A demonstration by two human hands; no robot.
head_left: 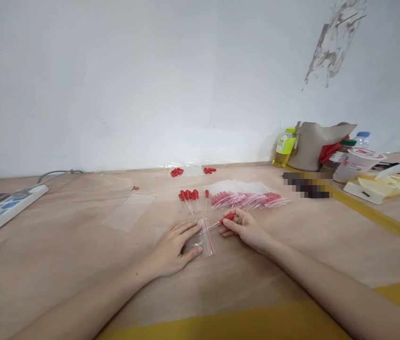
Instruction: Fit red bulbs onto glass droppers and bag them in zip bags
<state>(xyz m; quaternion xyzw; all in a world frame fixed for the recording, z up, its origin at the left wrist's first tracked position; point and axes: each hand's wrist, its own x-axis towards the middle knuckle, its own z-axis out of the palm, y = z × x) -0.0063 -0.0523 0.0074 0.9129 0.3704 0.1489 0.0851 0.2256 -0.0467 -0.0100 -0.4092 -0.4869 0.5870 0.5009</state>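
Note:
My left hand (179,248) holds a small clear zip-lock bag (207,238) against the table, its thumb and fingers apart on the plastic. The bag's red-striped mouth faces right. Pinched by its red rubber bulb in my right hand (244,229) is a glass dropper (215,225), its thin tube pointing left at the bag's mouth. Whether the tip is inside the bag I cannot tell. Just beyond lie several red-bulbed droppers (189,194) in a bunch, and a single dropper (207,194) beside them. Overlapping bagged droppers (245,196) spread out behind my right hand.
An empty clear bag (129,211) lies at left. Loose red bulbs (177,172) are near the wall. A power strip (12,208) with cables stands far left. To the right are a yellow-capped bottle (285,147), a grey bag (315,144), a cup (357,165) and a tissue pack (379,186).

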